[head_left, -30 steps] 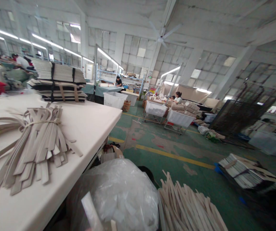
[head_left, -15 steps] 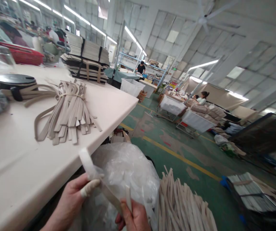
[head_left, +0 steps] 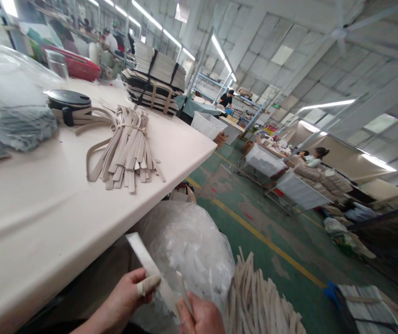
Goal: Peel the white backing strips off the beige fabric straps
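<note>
A flat pale fabric strip (head_left: 145, 256) slants down between my hands, its white free end up by the table's edge. My left hand (head_left: 129, 293) pinches it partway along, with a light covering around one finger. Lower down, my right hand (head_left: 202, 314) is closed on the strip's other end, and a narrow end sticks up from between its fingers. Behind both hands is a large clear plastic bag (head_left: 192, 236). On the table lies a tied bundle of beige strips (head_left: 127, 148). A heap of long beige strips (head_left: 254, 297) stands at the lower right.
The cream table (head_left: 63, 222) fills the left, bearing a round dark case (head_left: 69, 104), a plastic-wrapped grey pile (head_left: 14, 116) and a strapped stack (head_left: 157, 74). White carts (head_left: 303, 188) stand across the green floor. Another strapped stack (head_left: 375, 304) is at lower right. People work farther back.
The camera view has turned left, so the table and bundle appear farther right. The strip now looks straighter between my hands, which still hold it.
</note>
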`<state>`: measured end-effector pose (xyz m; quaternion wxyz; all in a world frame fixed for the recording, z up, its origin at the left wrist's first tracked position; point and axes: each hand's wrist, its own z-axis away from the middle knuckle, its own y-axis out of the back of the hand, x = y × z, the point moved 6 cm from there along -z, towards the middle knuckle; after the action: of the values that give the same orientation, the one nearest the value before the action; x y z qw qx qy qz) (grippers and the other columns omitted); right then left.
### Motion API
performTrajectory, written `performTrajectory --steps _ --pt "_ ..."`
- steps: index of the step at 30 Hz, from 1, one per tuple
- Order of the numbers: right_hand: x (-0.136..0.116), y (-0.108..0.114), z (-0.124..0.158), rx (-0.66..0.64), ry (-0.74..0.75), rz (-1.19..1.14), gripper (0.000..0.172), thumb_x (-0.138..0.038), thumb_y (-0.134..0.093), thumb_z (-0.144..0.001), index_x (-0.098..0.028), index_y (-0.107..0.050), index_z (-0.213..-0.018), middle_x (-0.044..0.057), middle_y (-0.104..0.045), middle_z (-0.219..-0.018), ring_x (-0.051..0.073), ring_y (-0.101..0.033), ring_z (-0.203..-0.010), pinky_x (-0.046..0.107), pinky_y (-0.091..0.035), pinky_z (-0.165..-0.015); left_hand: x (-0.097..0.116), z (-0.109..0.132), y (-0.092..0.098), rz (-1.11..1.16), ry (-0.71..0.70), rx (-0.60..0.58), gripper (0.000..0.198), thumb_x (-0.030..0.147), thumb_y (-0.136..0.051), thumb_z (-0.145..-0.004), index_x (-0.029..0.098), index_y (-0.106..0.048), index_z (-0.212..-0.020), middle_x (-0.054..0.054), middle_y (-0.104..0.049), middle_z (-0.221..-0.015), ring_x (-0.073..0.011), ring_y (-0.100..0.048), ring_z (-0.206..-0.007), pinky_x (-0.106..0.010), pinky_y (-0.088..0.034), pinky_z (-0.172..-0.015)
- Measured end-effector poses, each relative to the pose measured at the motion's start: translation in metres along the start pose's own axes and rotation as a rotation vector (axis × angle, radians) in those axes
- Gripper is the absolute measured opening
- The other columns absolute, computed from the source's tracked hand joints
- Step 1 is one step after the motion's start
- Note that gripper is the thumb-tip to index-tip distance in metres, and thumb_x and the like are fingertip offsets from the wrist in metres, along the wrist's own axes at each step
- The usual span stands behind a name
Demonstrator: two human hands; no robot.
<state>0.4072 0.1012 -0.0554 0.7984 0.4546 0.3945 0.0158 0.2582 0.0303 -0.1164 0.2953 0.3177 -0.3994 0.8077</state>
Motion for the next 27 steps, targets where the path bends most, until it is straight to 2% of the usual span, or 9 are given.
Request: performTrajectory --steps 2,4,7,10,12,16,19,22,27 --pt "-0.012 -0.006 -0.007 -0.024 0.023 -0.032 0.069 -0.073 -0.021 -0.093 -0.019 -0.060 -0.073 0.006 -0.063 -0.056 0.016 -0.061 -0.053 0.023 -0.043 -0.057 -0.007 0.000 -0.009 0.023 0.010 -0.057 0.056 0.062 -0.086 -0.052 0.012 -0.065 -0.062 0.002 -0.046 -0.054 -0.0086 -0.032 -0.050 -0.023 -0.024 -0.050" --pt "-0.020 -0.008 -0.013 -0.061 0.027 -0.130 0.075 -0.076 -0.015 -0.092 -0.018 -0.060 -0.080 0.007 -0.065 -0.060 0.014 -0.060 -0.048 0.022 -0.042 -0.051 -0.002 0.000 -0.012 0.039 0.000 -0.081 0.054 0.059 -0.088 -0.053 0.011 -0.066 -0.063 0.003 -0.045 -0.053 -0.0081 -0.031 -0.050 -0.022 -0.023 -0.049" --pt "-0.022 -0.002 -0.014 -0.151 0.026 -0.226 0.077 -0.079 -0.017 -0.090 -0.015 -0.061 -0.083 0.008 -0.069 -0.067 0.013 -0.061 -0.048 0.020 -0.042 -0.049 0.019 -0.003 0.004 0.106 -0.025 0.035 0.051 0.053 -0.091 -0.050 0.010 -0.070 -0.070 0.002 -0.050 -0.058 -0.0078 -0.036 -0.053 -0.019 -0.029 -0.051" --pt "-0.015 0.006 -0.011 -0.208 -0.004 -0.165 0.071 -0.075 -0.024 -0.092 -0.016 -0.059 -0.078 0.007 -0.067 -0.062 0.013 -0.061 -0.048 0.020 -0.041 -0.049 0.027 -0.003 0.020 0.207 0.004 0.175 0.055 0.048 -0.096 -0.039 0.011 -0.069 -0.070 0.002 -0.051 -0.060 -0.0078 -0.041 -0.054 -0.019 -0.036 -0.054" --pt "-0.017 0.007 -0.012 -0.167 -0.006 -0.089 0.065 -0.070 -0.026 -0.095 -0.016 -0.058 -0.076 0.005 -0.066 -0.059 0.013 -0.060 -0.046 0.020 -0.040 -0.049 0.019 -0.002 0.016 0.216 0.055 0.157 0.054 0.047 -0.096 -0.039 0.012 -0.067 -0.067 0.003 -0.050 -0.058 -0.0073 -0.041 -0.052 -0.018 -0.037 -0.053" --pt "-0.033 0.005 -0.020 -0.063 0.055 -0.071 0.063 -0.065 -0.025 -0.098 -0.016 -0.060 -0.078 0.006 -0.067 -0.062 0.013 -0.063 -0.051 0.020 -0.042 -0.053 0.005 -0.003 -0.003 0.159 0.076 0.006 0.051 0.051 -0.093 -0.048 0.011 -0.064 -0.063 0.003 -0.048 -0.054 -0.0061 -0.037 -0.048 -0.018 -0.030 -0.047" --pt "-0.029 0.009 -0.017 -0.109 0.013 -0.166 0.065 -0.068 -0.026 -0.096 -0.015 -0.062 -0.082 0.007 -0.070 -0.067 0.014 -0.065 -0.053 0.020 -0.043 -0.054 0.019 -0.005 0.008 0.182 0.018 0.097 0.049 0.044 -0.095 -0.045 0.010 -0.066 -0.066 0.003 -0.050 -0.057 -0.0063 -0.041 -0.051 -0.017 -0.033 -0.049" --pt "-0.019 0.017 -0.011 -0.099 -0.035 -0.137 0.061 -0.065 -0.029 -0.097 -0.015 -0.060 -0.079 0.007 -0.069 -0.063 0.014 -0.064 -0.050 0.021 -0.043 -0.053 0.030 -0.005 0.020 0.224 0.004 0.208 0.050 0.037 -0.097 -0.039 0.011 -0.069 -0.071 0.001 -0.056 -0.061 -0.0077 -0.046 -0.054 -0.018 -0.040 -0.053" --pt "-0.028 0.011 -0.017 -0.010 0.020 -0.052 0.050 -0.051 -0.033 -0.101 -0.016 -0.059 -0.078 0.004 -0.067 -0.061 0.013 -0.062 -0.051 0.020 -0.040 -0.055 0.002 -0.005 -0.005 0.169 0.111 0.051 0.047 0.042 -0.095 -0.044 0.011 -0.065 -0.063 0.002 -0.053 -0.054 -0.0058 -0.042 -0.048 -0.017 -0.035 -0.047"
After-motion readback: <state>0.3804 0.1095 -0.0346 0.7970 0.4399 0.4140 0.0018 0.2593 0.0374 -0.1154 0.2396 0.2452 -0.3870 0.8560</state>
